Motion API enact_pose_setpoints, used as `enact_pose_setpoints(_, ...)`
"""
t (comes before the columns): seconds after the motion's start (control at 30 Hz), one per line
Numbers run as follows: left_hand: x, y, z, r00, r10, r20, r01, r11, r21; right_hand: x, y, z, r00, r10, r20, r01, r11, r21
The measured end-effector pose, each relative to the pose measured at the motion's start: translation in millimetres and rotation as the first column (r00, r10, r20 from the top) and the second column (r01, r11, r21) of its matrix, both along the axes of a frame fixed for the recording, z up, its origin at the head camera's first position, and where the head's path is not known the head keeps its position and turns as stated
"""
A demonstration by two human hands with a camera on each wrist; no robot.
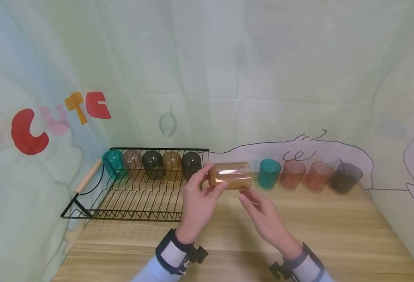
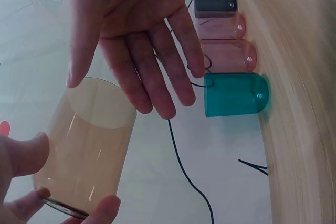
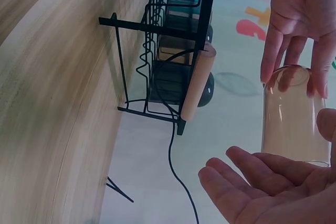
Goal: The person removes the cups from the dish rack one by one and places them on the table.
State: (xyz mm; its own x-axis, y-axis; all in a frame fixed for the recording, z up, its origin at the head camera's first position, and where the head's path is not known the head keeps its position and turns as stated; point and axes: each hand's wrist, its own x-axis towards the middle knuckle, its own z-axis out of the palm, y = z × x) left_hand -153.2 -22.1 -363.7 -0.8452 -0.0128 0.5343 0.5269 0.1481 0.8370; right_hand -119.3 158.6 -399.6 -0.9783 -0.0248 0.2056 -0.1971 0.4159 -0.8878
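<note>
My left hand (image 1: 200, 201) holds a clear amber cup (image 1: 229, 176) by its base end, thumb on one side and fingers on the other. The cup lies on its side in the air above the table, its mouth toward the right. At that mouth my right hand (image 1: 266, 219) hovers with fingers extended and thumb apart; the left wrist view shows its straight fingers (image 2: 157, 77) beside the rim. From the right wrist view, the left fingertips (image 3: 270, 69) press round the amber base, and the right palm (image 3: 262, 198) faces up close below the rim.
A black wire rack (image 1: 136, 215) with a wooden handle (image 1: 89, 176) stands at left, several upside-down cups along its back. On the wooden table (image 1: 316, 235) at right, a teal cup (image 1: 269, 174), two pink cups (image 1: 292, 175) and a dark grey cup (image 1: 345, 179) stand upright. A printed curtain (image 1: 228, 78) hangs behind.
</note>
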Motion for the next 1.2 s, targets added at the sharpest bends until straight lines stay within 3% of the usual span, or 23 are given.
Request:
enact_pose_setpoints(0.37, 1.5, 5.9, -9.4, 0.995, -0.057, 0.08, 0.063, 0.995, -0.072, -3.1, 6, 1.6, 0.999, -0.047, -0.009, 0.047, 0.999, -0.028)
enact_pose_setpoints(0.6, -2.1, 10.0, -9.9, 0.989, -0.101, 0.108, 0.107, 0.993, -0.048, 9.4, -3, 48.5, 0.997, -0.047, -0.06, 0.043, 0.996, -0.074)
enact_pose_setpoints(0.63, -2.2, 10.0, -10.0, 0.988, -0.104, 0.114, 0.11, 0.993, -0.048, 9.2, -4, 49.4, 0.997, -0.046, -0.063, 0.041, 0.996, -0.082)
enact_pose_setpoints(0.8, -2.2, 11.4, -13.4, 0.98, -0.123, 0.159, 0.13, 0.991, -0.035, 6.8, -4, 47.5, 0.996, -0.027, -0.084, 0.014, 0.989, -0.146)
enact_pose_setpoints(0.97, -3.4, 14.7, -20.7, 0.97, -0.149, 0.193, 0.159, 0.986, -0.039, -3.1, -2, 32.9, 0.996, -0.032, -0.088, 0.012, 0.975, -0.221)
enact_pose_setpoints(1.2, -3.1, 17.5, -30.6, 0.957, -0.171, 0.236, 0.185, 0.982, -0.038, -12.3, -3, 18.1, 0.99, -0.062, -0.13, 0.033, 0.977, -0.208)
